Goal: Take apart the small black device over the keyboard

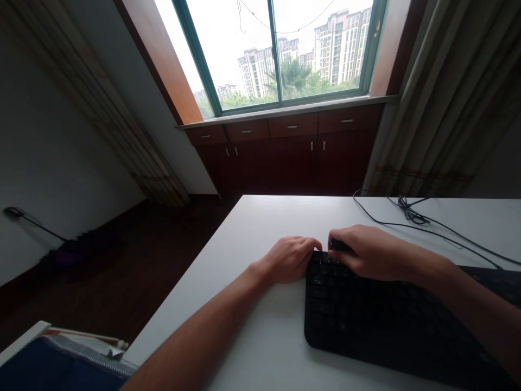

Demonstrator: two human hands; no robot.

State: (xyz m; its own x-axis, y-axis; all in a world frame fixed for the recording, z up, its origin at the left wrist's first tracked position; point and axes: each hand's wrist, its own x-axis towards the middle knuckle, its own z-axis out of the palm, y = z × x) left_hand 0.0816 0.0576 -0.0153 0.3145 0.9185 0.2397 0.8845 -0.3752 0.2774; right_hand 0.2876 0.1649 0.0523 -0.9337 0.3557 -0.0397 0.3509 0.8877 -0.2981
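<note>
A black keyboard [345,331] lies on the white table [260,320]. My left hand [291,258] is closed at its upper left corner, with curled fingers against the edge; the thumb is mostly hidden. Over the top row of keys near that same corner, my right hand [366,252] is wrapped round a small black object [338,245]. Only one end of this object shows between the fingers, so its kind cannot be made out. My right forearm crosses above the keyboard and covers part of its keys.
Black cables [411,214] lie across the table's far right side. Beyond the table stand a dark red cabinet [285,157] and a window. A blue item with a zipper [61,364] is at lower left. A dark umbrella-like object [73,247] rests on the floor by the wall.
</note>
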